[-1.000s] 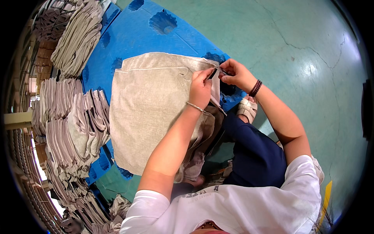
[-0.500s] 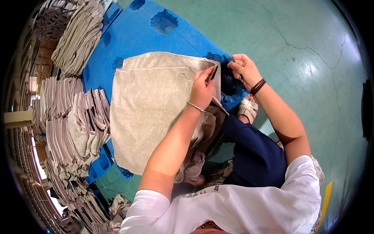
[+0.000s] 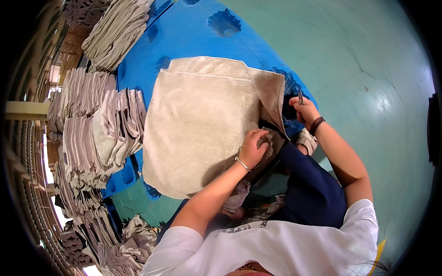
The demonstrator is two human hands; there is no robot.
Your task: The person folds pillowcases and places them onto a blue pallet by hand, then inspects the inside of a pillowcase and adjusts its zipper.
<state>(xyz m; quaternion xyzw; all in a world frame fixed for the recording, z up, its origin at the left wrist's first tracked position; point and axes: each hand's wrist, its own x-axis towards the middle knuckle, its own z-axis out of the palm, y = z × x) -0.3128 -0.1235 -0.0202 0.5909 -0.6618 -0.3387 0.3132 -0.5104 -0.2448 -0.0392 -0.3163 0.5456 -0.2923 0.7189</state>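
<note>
A large beige fabric cover (image 3: 198, 119) lies spread over the blue platform, its right corner folded to show a browner side and a dark edge strip. My left hand (image 3: 254, 148) is closed at the cover's near right edge, fingers curled round the cloth by the dark strip. Off the cover's right corner, my right hand (image 3: 305, 111) is closed round small metal thread snips (image 3: 300, 97), which point up from the fist. Part of the snips is hidden in the palm.
The blue plastic platform (image 3: 184, 39) has scalloped hollows. Folded beige pieces stand in stacks (image 3: 80, 147) along the left, with another stack (image 3: 115, 34) at the far left. My sandalled foot (image 3: 306, 140) rests beside the platform's right corner, on the green floor (image 3: 363, 106).
My left hand has come down from the cover's upper right corner to its near edge. That corner now lies folded over. My right hand has lowered slightly, its snips now showing upright.
</note>
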